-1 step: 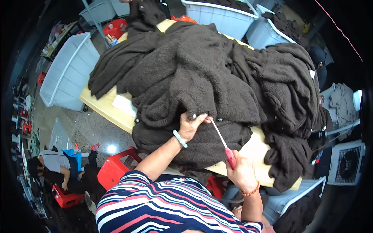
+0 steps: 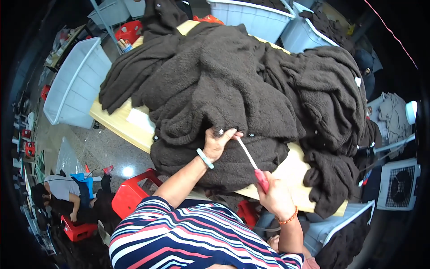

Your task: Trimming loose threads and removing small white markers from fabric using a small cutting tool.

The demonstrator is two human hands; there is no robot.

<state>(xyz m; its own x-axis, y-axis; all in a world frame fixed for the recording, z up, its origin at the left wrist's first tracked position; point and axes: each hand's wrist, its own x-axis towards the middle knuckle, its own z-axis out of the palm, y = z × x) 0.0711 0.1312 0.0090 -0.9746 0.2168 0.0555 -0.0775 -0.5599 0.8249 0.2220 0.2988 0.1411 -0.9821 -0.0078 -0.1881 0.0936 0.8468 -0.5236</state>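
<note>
A dark brown fleecy garment lies heaped over the table in front of me. My left hand is closed, thumb and fingers pinching the garment's near edge beside a small shiny button. Another button sits on the same edge, to the right. In my right hand is a screwdriver-like tool with a pink handle, the fingers wrapped round it. Its thin pale shaft slants up and left to my left fingertips. The tip's exact shape cannot be made out.
More brown garments cover the right of the wooden table. Grey-white plastic bins stand at left, back and lower right. A red stool is at my left; beyond it, a person bends over.
The whole view has shifted slightly, so things sit a little further left and up. My hands keep their hold, the tool's shaft still reaching the left fingertips.
</note>
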